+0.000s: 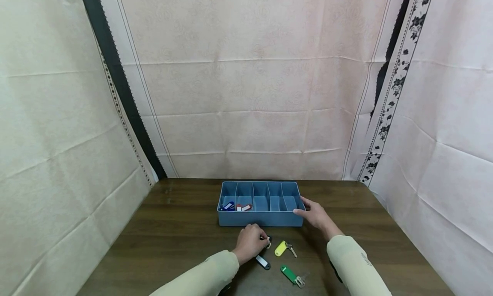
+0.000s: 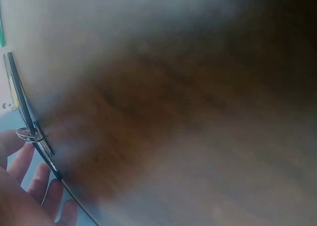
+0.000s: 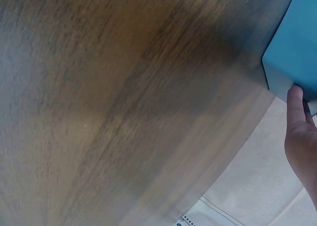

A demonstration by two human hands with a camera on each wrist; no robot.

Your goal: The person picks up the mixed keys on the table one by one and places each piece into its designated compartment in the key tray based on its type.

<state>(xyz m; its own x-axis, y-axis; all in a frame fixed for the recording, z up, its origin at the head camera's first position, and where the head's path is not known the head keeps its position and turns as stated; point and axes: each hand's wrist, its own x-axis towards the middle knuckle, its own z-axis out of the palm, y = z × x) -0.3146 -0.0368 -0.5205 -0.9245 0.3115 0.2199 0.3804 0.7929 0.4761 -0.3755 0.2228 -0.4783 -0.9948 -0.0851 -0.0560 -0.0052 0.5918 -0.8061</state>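
Note:
My left hand (image 1: 250, 243) pinches a metal key ring (image 2: 30, 134) with keys on it, close in front of a blue compartment box (image 1: 261, 219). Beside that hand is a black key tag (image 1: 263, 262) with a white label. A yellow key tag (image 1: 280, 248) with a key and a green key tag (image 1: 289, 274) with keys lie to the right on the table. My right hand (image 1: 316, 215) grips the box's right end, thumb at the front corner and fingers along the side. Blue key tags (image 1: 229, 206) sit in the leftmost compartment, red ones (image 1: 245, 208) in the second.
The brown wooden table (image 1: 173, 232) runs back to a pale cloth (image 1: 262, 116) hanging behind it. More cloth hangs at the left (image 1: 57, 159) and the right (image 1: 443, 137). The box stands near the table's back edge.

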